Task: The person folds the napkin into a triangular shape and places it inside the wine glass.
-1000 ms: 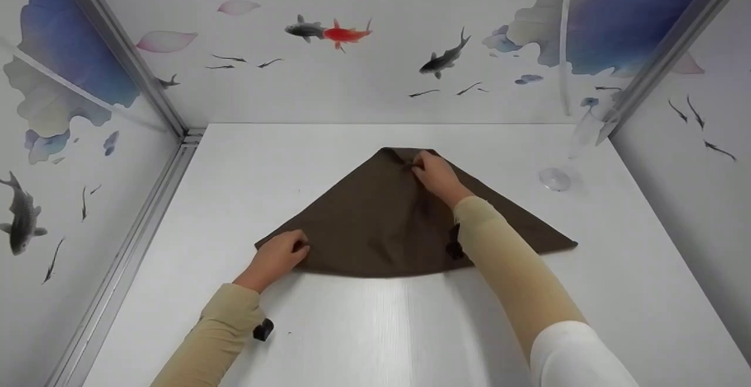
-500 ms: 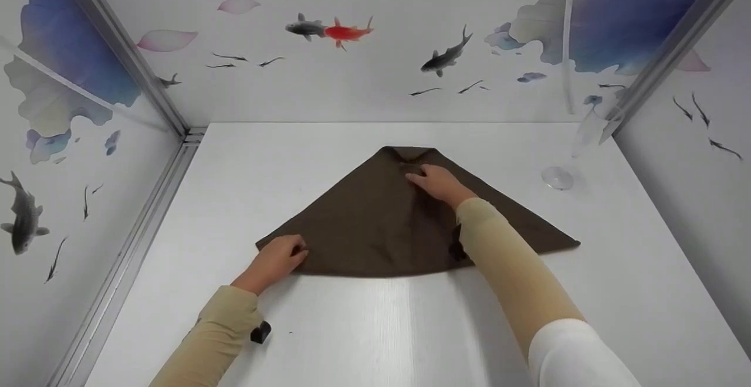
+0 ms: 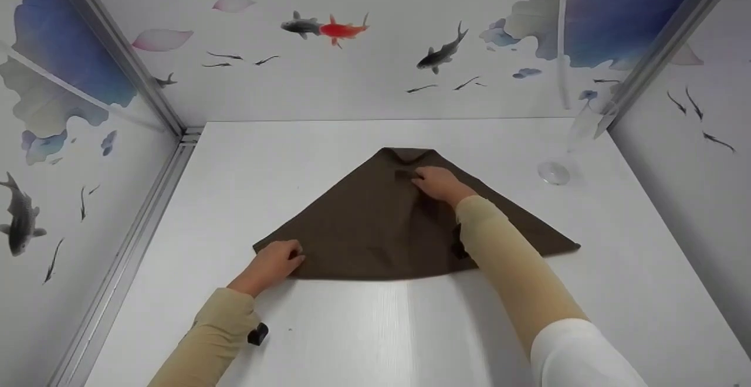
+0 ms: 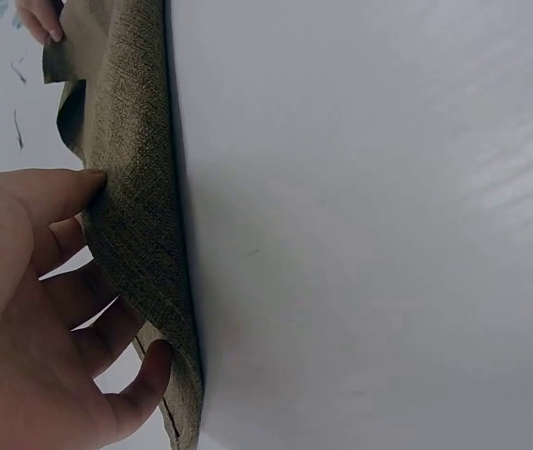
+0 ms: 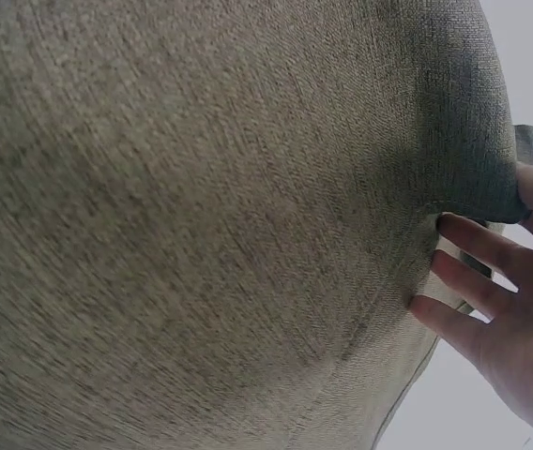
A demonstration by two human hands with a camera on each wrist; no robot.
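Observation:
A brown cloth, folded into a broad triangle with a blunt far end, lies on the white table. Near the far end, my right hand pinches a small flap of it. The right wrist view shows the right thumb and fingertips at the flap's folded edge, with the wide cloth in front of them. My left hand rests on the cloth's left corner, its fingers loosely bent. In the left wrist view the left thumb and little finger touch the rolled edge, while the other fingertips are partly hidden behind it.
A clear stemmed glass stands at the back right of the table. White panels printed with fish and lotus leaves enclose the table at the back and both sides.
My right hand has drawn slightly back from the cloth's far end; its fingers loosened half a second ago and now pinch a flap. The left hand has slid slightly nearer.

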